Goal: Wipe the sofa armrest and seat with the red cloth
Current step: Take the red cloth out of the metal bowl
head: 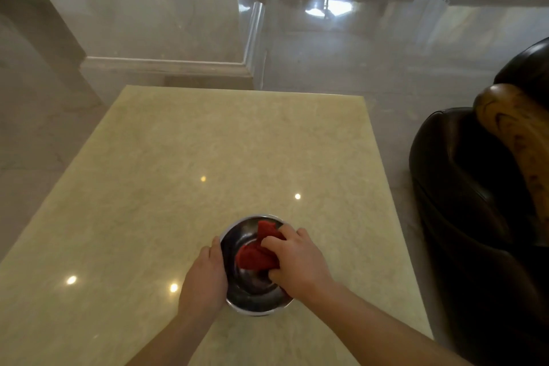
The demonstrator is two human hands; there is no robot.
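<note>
**Gripping the cloth [255, 257] in the bowl [258, 304]**

Your right hand [297, 261] reaches into the bowl from the right. Its fingers are curled down round the cloth, and the thumb is tucked against the bunch near the bowl's middle. The cloth is red and crumpled. One fold stands up against the bowl's far wall, and the rest lies bunched on the bottom under your fingers. All of the cloth that shows is inside the rim.

Your left hand [205, 276] lies against the outside of the bowl's left wall. Its fingers are nearly straight and close together, with their tips touching the rim, and it grips nothing. Its thumb is hidden.

The bowl is round, shiny metal. It stands upright on the tabletop [208, 157], close to the edge nearest you and a little right of the middle. The tabletop is pale yellow polished stone with a few small spots of light reflected in it.

The sofa [463, 217] stands to your right, near the tabletop's right edge, in dark glossy leather. A curved brown band with dark markings runs along its armrest [511, 140]. You cannot make out the seat in the dark lower right corner. The cloth is well apart from the sofa, with bare tabletop between them.

Beyond the tabletop lies a glossy pale floor [341, 68], which mirrors bright windows.
</note>
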